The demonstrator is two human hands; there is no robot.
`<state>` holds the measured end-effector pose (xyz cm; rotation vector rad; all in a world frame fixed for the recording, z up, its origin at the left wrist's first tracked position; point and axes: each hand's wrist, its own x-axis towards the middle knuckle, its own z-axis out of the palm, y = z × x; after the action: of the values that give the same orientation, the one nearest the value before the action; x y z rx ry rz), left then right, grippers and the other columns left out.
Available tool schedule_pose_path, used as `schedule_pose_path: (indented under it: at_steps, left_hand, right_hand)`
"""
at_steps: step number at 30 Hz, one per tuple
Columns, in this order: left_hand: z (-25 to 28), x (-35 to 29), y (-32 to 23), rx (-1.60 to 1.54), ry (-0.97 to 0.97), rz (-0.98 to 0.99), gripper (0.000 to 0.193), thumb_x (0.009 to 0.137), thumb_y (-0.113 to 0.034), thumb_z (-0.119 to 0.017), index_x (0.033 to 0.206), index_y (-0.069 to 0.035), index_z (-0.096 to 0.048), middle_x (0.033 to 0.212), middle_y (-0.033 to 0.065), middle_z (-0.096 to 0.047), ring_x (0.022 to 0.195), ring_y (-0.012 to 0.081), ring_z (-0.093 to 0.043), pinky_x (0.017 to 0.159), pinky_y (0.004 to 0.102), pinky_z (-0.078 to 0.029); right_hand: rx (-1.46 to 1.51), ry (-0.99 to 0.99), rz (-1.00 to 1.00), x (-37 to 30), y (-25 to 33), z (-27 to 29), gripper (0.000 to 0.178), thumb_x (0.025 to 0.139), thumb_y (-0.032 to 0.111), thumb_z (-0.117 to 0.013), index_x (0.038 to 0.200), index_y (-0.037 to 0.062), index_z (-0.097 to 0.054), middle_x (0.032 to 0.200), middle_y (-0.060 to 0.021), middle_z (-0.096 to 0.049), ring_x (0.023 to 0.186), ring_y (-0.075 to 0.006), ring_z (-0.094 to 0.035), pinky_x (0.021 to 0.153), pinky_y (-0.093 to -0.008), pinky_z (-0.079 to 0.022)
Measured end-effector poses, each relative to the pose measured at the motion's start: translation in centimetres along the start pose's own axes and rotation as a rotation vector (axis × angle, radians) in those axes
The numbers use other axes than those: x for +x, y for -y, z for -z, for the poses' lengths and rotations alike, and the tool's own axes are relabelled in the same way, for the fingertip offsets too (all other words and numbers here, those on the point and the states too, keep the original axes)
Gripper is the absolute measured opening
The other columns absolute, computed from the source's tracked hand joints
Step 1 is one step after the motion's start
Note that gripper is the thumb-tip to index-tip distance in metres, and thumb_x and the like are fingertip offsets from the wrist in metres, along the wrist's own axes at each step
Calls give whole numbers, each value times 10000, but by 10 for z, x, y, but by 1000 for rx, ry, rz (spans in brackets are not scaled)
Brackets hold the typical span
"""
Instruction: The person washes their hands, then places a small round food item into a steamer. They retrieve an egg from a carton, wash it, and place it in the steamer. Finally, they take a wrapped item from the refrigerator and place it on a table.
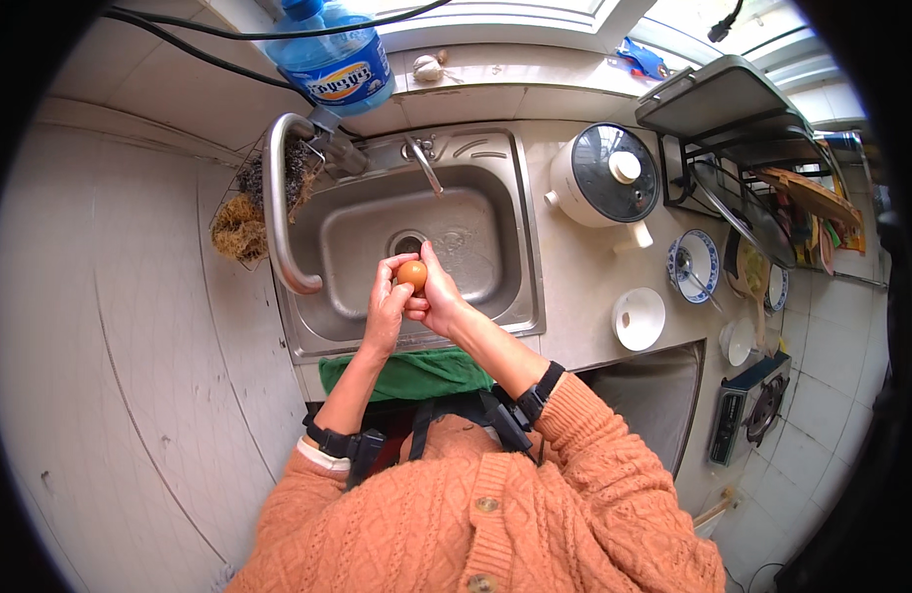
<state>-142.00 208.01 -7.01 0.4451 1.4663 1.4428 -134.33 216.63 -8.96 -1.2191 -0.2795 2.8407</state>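
Observation:
I hold a brown egg (411, 274) over the steel sink (495, 198), just in front of the drain. My left hand (387, 304) cups the egg from the left. My right hand (439, 295) grips it from the right, fingers wrapped around its back. The tap (423, 163) stands behind the basin with its spout pointing toward the hands. I cannot see any water running.
A blue water bottle (337, 59) stands behind the sink, and a scouring pad (240, 229) lies at its left. A white electric pot (611, 178), a white lid (638, 318), patterned bowls (693, 265) and a dish rack (742, 148) sit to the right. A green cloth (416, 374) hangs on the counter edge.

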Motion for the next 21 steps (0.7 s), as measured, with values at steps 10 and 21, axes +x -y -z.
schedule_pose_path:
  at_steps: [10,21]
  left_hand:
    - [-25,-3,-13,285,-87,-67,245,955,-247,-470,1100,-57,-521,944,66,-609,862,128,-557,784,298,-477]
    - [-31,-19,-16,1152,85,-121,474,966,-285,-508,1335,12,-487,1449,195,-404,1352,267,-371,1109,361,-283]
  right_hand:
    - [-433,-65,135,-41,1,-9,599,944,638,-336,1083,103,-566,807,-24,-559,547,-86,-467,474,-245,-396]
    - [-1649,-449,741,-103,3,50,568,802,476,-691,1132,48,-516,861,-161,-653,773,-298,-654,613,-406,-508]
